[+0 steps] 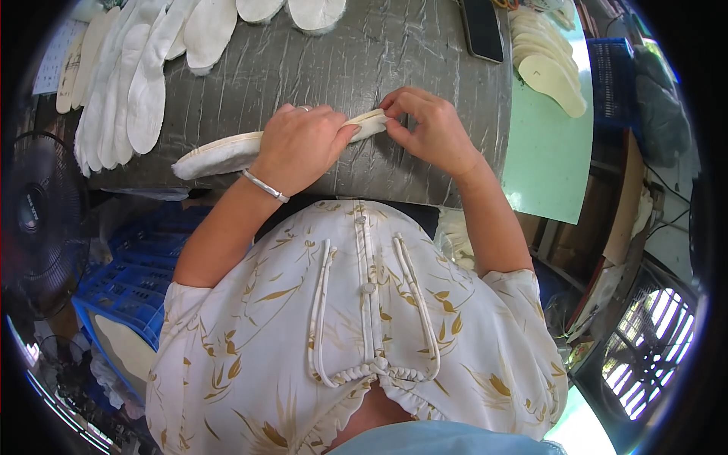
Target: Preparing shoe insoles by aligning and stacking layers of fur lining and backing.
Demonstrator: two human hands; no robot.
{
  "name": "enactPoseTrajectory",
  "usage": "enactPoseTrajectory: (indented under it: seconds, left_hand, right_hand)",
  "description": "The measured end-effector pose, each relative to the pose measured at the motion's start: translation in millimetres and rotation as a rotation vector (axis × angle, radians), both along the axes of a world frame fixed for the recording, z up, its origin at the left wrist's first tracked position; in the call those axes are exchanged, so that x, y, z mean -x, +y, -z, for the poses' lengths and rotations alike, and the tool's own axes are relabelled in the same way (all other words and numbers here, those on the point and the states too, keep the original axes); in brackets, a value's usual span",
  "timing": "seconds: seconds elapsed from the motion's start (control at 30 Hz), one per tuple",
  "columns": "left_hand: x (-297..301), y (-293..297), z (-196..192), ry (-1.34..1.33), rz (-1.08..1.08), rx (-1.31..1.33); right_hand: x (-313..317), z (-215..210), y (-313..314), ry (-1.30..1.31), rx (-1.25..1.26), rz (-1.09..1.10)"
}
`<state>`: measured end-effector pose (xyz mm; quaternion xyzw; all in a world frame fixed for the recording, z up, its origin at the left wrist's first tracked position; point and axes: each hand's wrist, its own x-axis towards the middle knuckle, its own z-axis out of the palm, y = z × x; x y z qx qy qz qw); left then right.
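A long cream insole (216, 154) lies across the near part of a grey wrinkled table cover (394, 53). My left hand (299, 144), with a ring and a silver bangle on the wrist, presses down on the insole's middle. My right hand (428, 125) pinches the insole's right end between thumb and fingers. Both hands grip the same piece.
Several white insoles (133, 83) are fanned out at the table's far left, more (262, 9) at the far edge. A stack of cream insoles (550, 64) lies on a green board (546, 163) at right, by a dark phone (483, 29). A blue crate (125, 284) and a fan (34, 212) stand lower left.
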<state>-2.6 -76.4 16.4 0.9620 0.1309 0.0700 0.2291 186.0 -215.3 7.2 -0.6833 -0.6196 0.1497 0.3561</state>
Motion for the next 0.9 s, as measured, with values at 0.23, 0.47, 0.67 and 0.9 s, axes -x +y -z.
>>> enactPoseTrajectory:
  seconds: [0.23, 0.47, 0.67, 0.9]
  left_hand:
    - [2.3, -5.8, 1.0, -0.034, 0.004, -0.033]
    - [14.1, -6.6, -8.6, 0.028, -0.019, -0.096]
    - [31.7, -1.8, -17.4, 0.039, -0.046, -0.079]
    - [30.1, -3.6, -17.8, 0.087, -0.064, -0.106]
  right_hand:
    - [3.7, -15.8, -4.7, 0.237, 0.04, -0.11]
    - [10.0, -4.3, 3.1, 0.011, -0.009, -0.118]
    - [13.5, -5.7, 3.0, -0.018, -0.025, -0.145]
    - [27.9, -4.8, 6.7, -0.057, -0.041, -0.147]
